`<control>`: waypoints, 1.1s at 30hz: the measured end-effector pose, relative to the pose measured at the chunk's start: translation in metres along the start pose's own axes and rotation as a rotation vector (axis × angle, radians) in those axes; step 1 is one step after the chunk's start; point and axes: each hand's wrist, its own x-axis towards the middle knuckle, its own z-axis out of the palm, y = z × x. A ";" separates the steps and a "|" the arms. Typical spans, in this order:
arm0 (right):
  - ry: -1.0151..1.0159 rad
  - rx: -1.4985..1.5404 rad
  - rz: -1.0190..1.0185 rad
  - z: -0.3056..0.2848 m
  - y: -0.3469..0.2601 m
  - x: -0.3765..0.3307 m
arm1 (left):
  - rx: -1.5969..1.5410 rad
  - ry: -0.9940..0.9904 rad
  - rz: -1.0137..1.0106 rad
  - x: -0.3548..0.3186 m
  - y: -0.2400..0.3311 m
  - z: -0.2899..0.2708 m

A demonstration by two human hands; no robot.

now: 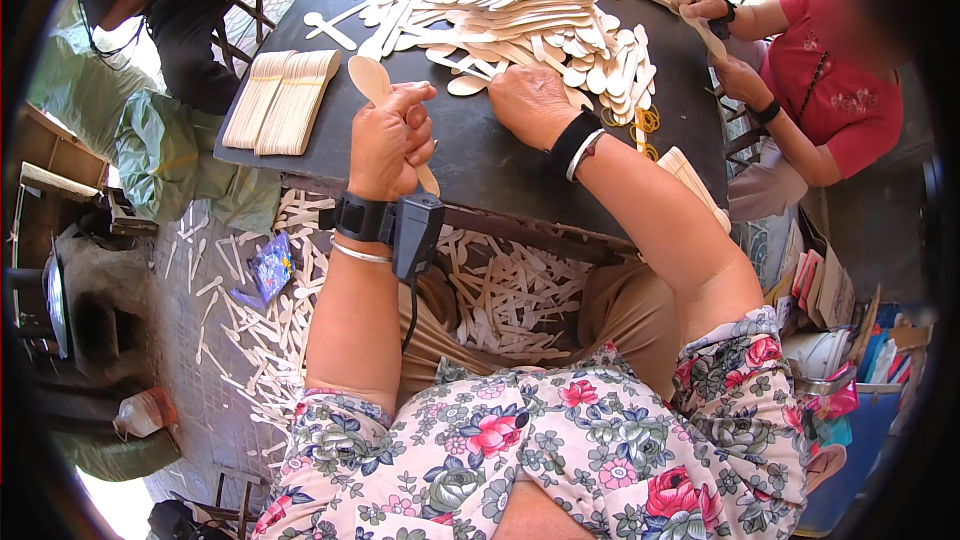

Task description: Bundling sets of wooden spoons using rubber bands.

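Dark worktop [480, 165] heaped with wooden spoons [520, 10]. Left hand [390, 140] grip closed around one spoon [372, 80], bowl up; right hand [530, 100] flat, fingers spread on heap's near edge.

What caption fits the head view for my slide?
Left hand grips a wooden spoon while right hand reaches into the spoon pile.

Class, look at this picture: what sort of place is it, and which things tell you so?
Probably a small hand-sorting workshop. A dark table carries a heap of loose wooden spoons and neat stacks of spoons, more are spilled on the floor, and another person works alongside.
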 end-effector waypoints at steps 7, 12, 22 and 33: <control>0.146 0.308 0.175 -0.009 0.016 -0.032 | 0.020 0.006 0.010 -0.001 -0.005 0.007; -0.014 1.266 0.377 -0.019 0.010 -0.058 | 0.099 0.032 0.002 -0.003 -0.012 0.015; -0.197 1.872 0.190 -0.016 -0.007 -0.082 | -0.123 -0.137 -0.026 -0.004 -0.024 0.025; -0.393 2.283 0.138 -0.009 -0.008 -0.090 | -0.001 -0.138 0.071 -0.008 -0.033 0.034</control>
